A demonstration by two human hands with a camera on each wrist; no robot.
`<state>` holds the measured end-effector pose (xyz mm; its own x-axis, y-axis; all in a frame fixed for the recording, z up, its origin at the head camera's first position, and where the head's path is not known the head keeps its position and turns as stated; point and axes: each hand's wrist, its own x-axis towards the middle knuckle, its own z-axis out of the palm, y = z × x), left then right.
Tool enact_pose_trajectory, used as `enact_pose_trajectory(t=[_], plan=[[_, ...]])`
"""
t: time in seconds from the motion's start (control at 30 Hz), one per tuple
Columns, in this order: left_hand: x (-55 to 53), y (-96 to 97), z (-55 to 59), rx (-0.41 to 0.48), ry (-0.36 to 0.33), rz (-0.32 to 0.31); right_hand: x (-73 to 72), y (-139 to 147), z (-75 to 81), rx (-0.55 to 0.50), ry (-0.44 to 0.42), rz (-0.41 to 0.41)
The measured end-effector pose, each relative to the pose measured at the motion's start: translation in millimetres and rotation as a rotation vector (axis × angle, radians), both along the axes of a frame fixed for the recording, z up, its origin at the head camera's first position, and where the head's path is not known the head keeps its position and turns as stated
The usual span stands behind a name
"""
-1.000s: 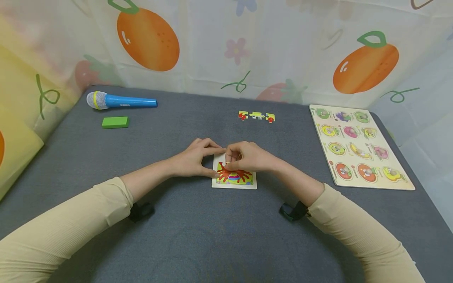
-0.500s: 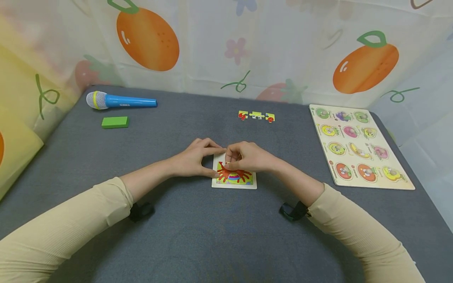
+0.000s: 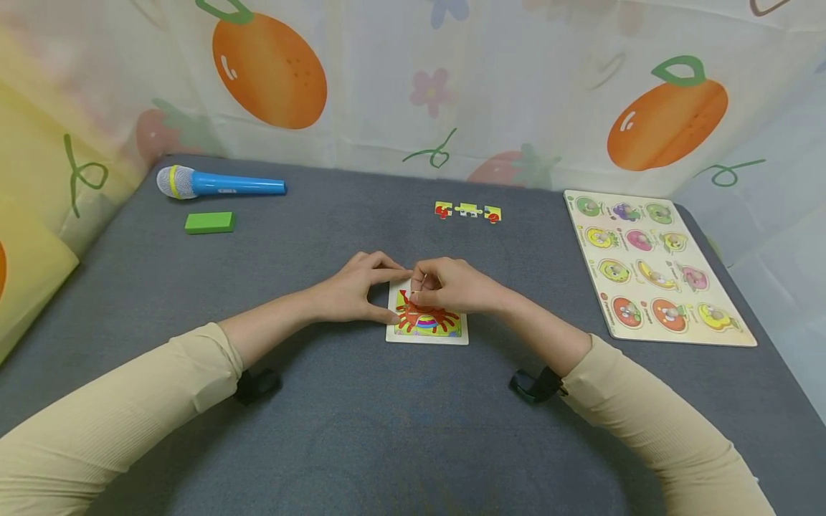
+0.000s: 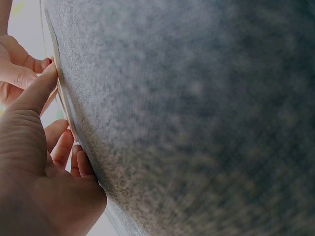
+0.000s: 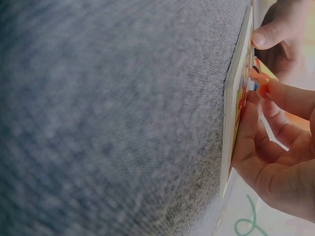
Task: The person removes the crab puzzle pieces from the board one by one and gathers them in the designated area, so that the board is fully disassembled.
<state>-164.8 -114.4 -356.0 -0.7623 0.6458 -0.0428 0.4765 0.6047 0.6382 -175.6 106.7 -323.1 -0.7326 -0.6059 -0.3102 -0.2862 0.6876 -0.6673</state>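
Crab puzzle board (image 3: 427,340) flat on counter (image 3: 387,423), between my hands. My left hand (image 3: 358,289): fingers spread, thumb touching board's left side. My right hand (image 3: 459,285): fingers pinching small puzzle piece (image 5: 261,77) over board. Beyond board: three loose pieces (image 3: 467,211). Right of board: fruit board (image 3: 693,338). Far left of board: green block (image 3: 209,223), blue microphone (image 3: 222,185).

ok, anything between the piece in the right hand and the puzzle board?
Nothing visible. The right hand pinches the piece right over the puzzle board; the left hand is at the board's edge, beside it. Head view hides the exact slot.
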Motion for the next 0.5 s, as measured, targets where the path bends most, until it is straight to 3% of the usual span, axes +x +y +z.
enact_pose_trajectory(t=[0.23,0.5], plan=[[-0.6,0.0,-1.1,0.006,0.002,0.000,-0.4,0.1,-0.6,-0.002,-0.001,-0.013],[-1.6,-0.8,-2.6,-0.003,0.006,0.001,-0.7,0.4,1.1,-0.025,-0.067,-0.021]])
